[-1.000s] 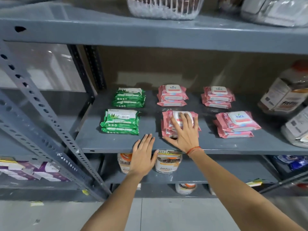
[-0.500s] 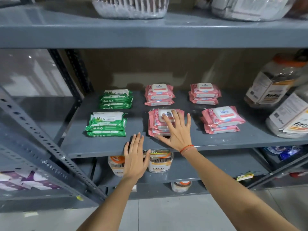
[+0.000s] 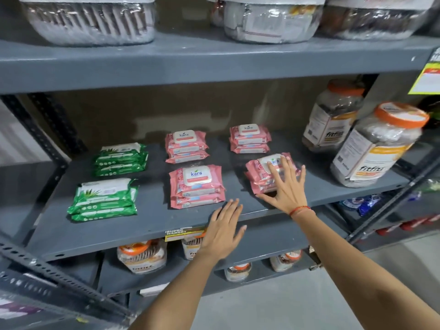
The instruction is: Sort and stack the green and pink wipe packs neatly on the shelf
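Observation:
On the grey shelf (image 3: 147,225) lie two stacks of green wipe packs, one in front (image 3: 103,200) and one behind (image 3: 120,158). To their right are pink wipe stacks: front middle (image 3: 196,186), back middle (image 3: 187,146), back right (image 3: 248,138) and front right (image 3: 258,173). My right hand (image 3: 284,186) lies flat with spread fingers on the front right pink stack and covers part of it. My left hand (image 3: 222,231) rests open on the shelf's front edge, just right of the front middle pink stack, holding nothing.
Two large clear jars with orange lids (image 3: 378,146) (image 3: 333,115) stand at the right end of the shelf. Plastic containers (image 3: 88,19) sit on the shelf above, and more jars (image 3: 142,256) on the shelf below. A slotted metal upright (image 3: 47,139) bounds the left side.
My right hand has moved from the front middle pink stack to the front right one. My left hand has shifted right along the shelf edge. The camera has swung to the right.

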The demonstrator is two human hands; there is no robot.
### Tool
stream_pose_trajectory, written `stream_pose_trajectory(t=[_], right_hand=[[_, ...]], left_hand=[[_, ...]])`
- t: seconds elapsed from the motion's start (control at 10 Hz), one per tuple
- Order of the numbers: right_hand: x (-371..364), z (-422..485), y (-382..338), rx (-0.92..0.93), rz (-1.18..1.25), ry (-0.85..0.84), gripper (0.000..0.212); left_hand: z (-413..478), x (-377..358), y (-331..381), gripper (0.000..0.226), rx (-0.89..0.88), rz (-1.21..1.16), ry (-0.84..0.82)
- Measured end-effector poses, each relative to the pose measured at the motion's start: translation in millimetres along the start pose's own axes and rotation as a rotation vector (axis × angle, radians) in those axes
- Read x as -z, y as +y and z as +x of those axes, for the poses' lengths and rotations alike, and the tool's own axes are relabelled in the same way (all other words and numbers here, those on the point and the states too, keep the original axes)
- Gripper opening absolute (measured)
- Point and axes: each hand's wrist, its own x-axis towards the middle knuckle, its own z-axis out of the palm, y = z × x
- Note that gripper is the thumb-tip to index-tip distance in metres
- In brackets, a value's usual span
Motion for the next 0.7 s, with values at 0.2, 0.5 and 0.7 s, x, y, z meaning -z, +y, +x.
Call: stream_pose_trajectory(t=[0.2,0.5,0.7], right_hand=[[-3,7,0,-0.013,0.009,-0.051,0.108],[0,8,-2,-0.025,-0.028,-0.106,0.105],[-3,-7,-18,-0.036,0.072,0.018,0.090]], left_hand=[[10,-13,-4,0.058,0.024,0.127,-0.081],[10,-11,-3,0.057,0.028,0.090,-0.071],[11,0,-4,0.054,0.017,-0.028,-0.050]])
